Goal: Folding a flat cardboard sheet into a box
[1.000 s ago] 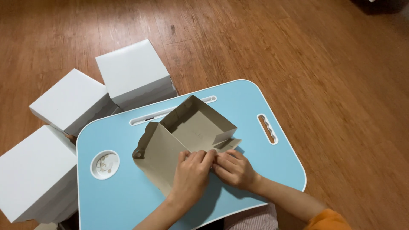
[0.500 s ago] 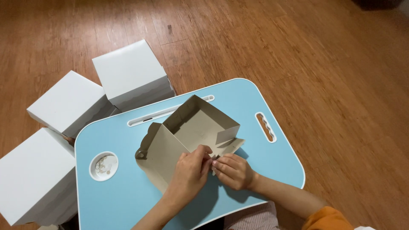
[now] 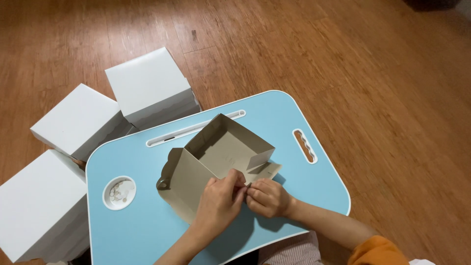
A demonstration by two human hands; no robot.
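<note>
Near the front edge of the light blue lap table (image 3: pixel 304 196), head view: a half-folded grey-brown cardboard box (image 3: pixel 223 152) sits about mid-table, far part already standing as an open tray with walls up, near flaps lying flat toward the person. Left hand (image 3: pixel 218 203) rests on the flat front panel, fingers curled together and pinching a small flap at the box's near right corner; right hand (image 3: pixel 267 198) meets it there, fingertips pressed on the same flap, both clamped on cardboard. Compared with half a second back, the hands have closed in tighter on that corner and the box has barely shifted, so the corner tuck looks in hand, not finished. Box interior is empty. Round cup recess (image 3: pixel 119 192) at the table's left side holds small pale bits, too small to identify. Long slot (image 3: pixel 196 128) runs along the far edge, handle cut-out (image 3: pixel 305 145) at the right edge. Three closed white boxes (image 3: pixel 149 88) stand on the wooden floor (image 3: pixel 343 59) off the table's left and far-left corner, contents hidden.
</note>
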